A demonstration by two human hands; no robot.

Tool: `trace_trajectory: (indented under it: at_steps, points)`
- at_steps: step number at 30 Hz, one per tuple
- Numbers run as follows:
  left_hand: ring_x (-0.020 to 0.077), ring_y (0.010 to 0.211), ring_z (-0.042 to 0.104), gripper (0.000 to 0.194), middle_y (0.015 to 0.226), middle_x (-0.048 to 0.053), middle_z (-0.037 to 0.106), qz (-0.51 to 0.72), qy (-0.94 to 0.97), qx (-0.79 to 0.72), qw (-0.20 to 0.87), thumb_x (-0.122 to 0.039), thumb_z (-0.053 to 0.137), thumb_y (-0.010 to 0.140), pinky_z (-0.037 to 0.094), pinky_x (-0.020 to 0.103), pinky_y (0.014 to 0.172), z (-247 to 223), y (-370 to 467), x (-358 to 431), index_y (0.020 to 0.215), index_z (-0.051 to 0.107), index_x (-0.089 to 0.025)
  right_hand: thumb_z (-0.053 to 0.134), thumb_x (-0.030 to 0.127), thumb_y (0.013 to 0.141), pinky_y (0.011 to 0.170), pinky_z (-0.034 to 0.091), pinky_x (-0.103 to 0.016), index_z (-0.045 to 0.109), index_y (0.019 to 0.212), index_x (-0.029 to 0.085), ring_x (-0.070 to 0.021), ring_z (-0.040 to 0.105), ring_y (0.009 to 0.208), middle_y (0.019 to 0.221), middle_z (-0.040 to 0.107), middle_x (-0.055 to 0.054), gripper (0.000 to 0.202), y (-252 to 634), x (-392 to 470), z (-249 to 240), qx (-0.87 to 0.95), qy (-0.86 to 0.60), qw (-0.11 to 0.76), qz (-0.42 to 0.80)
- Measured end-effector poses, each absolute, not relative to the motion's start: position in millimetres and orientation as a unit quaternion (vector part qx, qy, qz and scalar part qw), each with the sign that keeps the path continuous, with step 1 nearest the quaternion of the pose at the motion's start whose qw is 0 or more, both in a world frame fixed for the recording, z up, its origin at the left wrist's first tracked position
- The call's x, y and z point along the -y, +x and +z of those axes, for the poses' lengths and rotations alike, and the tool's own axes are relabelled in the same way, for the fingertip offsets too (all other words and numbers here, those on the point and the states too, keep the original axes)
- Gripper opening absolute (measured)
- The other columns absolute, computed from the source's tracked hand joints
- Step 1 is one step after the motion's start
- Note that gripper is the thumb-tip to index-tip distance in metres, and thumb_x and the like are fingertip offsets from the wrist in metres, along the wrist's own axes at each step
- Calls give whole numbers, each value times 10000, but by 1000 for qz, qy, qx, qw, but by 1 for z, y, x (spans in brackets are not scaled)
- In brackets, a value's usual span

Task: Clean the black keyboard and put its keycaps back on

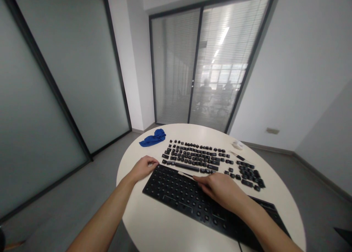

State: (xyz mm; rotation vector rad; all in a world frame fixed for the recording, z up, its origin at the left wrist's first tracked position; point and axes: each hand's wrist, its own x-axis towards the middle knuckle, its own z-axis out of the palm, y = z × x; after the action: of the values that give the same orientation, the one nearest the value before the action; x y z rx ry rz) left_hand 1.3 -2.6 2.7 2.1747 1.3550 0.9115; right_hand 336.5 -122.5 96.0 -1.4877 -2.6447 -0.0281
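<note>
A black keyboard base (176,193) without its keycaps lies at a slant on the round table. At its upper left corner, my left hand (144,167) rests with bent fingers pressed together; whether anything is between them is hidden. My right hand (220,189) is over the middle of the base, pinching a thin dark stick (187,174) with a whitish tip. That tip is at the upper edge of the base. Beyond the base, loose black keycaps (195,155) lie in rows, with a long bar-shaped keycap (187,167) nearest to it.
A crumpled blue cloth (154,137) lies at the far left of the round white table (154,222). More keycaps (250,174), a small dark-handled tool (240,158) and a white item (237,145) are on the right. A cable (239,246) runs off the near edge.
</note>
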Motion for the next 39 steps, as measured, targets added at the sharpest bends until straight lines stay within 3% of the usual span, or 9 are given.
trace_trajectory:
  at_steps: [6, 10, 23, 28, 33, 39]
  points:
    - [267, 950, 661, 251, 944, 70, 749, 327, 781, -489, 209, -383, 604, 859, 496, 367, 879, 3, 2, 3, 922, 780, -216, 469, 229, 938, 637, 514, -319, 737, 1057, 289, -275, 743, 763, 805, 774, -73, 299, 316, 131, 96, 837, -546, 29, -33]
    - [266, 952, 661, 251, 951, 69, 749, 329, 780, -489, 208, -383, 604, 860, 495, 370, 885, 2, 2, 3, 921, 780, -214, 448, 244, 956, 641, 508, -309, 732, 1091, 277, -273, 743, 782, 820, 773, -90, 316, 308, 133, 94, 828, -559, 25, -37]
    - [256, 951, 666, 255, 957, 72, 744, 333, 781, -486, 207, -386, 602, 873, 499, 355, 876, 0, 1, 1, 930, 781, -213, 468, 247, 939, 676, 485, -279, 742, 1128, 296, -229, 734, 790, 854, 785, -51, 337, 315, 133, 94, 862, -496, 96, 39]
    - [251, 928, 666, 257, 936, 77, 742, 330, 781, -488, 206, -378, 608, 868, 498, 346, 856, 0, 2, 1, 932, 784, -203, 472, 222, 932, 665, 477, -292, 723, 1158, 324, -245, 738, 799, 880, 788, -44, 353, 308, 133, 94, 865, -495, 74, 26]
    - [250, 944, 663, 252, 947, 67, 746, 328, 784, -485, 206, -371, 602, 872, 491, 341, 871, 0, 2, 1, 931, 781, -203, 477, 224, 921, 661, 474, -291, 750, 1032, 279, -248, 735, 768, 812, 772, -68, 300, 296, 139, 101, 854, -517, 49, 8]
    - [253, 944, 663, 259, 949, 67, 749, 327, 783, -487, 207, -382, 602, 869, 493, 340, 866, -2, 2, 0, 924, 780, -203, 448, 205, 934, 650, 507, -319, 738, 1039, 257, -276, 743, 769, 837, 777, -89, 313, 282, 148, 102, 841, -541, 25, -1]
